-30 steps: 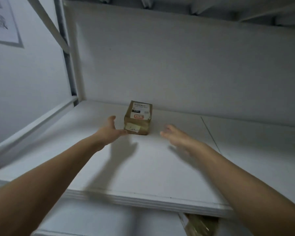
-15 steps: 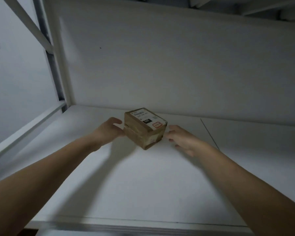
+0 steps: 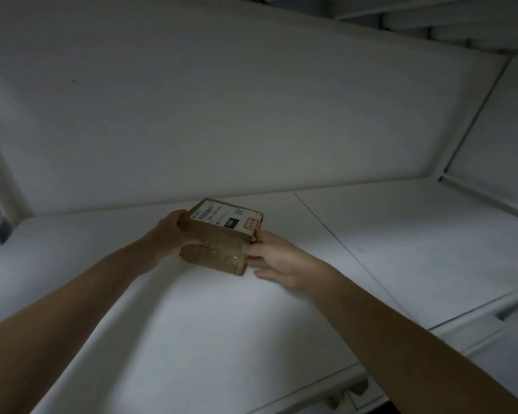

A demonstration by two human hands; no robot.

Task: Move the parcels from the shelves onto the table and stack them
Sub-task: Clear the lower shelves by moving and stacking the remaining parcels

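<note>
A small brown cardboard parcel [image 3: 219, 243] with a white shipping label on top is on the white shelf board [image 3: 192, 309], near the middle. My left hand [image 3: 171, 237] grips its left side, thumb up at the top edge. My right hand [image 3: 278, 258] presses against its right end, fingertips at the corner, the other fingers spread below. Whether the parcel still touches the board I cannot tell. The table is not in view.
The shelf's white back panel [image 3: 222, 115] rises right behind the parcel. A seam [image 3: 341, 243] splits the board to the right. Upright posts stand at the far left [image 3: 0, 186] and right [image 3: 449, 162]. A bit of cardboard [image 3: 347, 395] shows under the front edge.
My hands have gone from reaching, open and apart, to holding the parcel on both sides. The parcel has turned and come a little toward me. My view has swung to the right.
</note>
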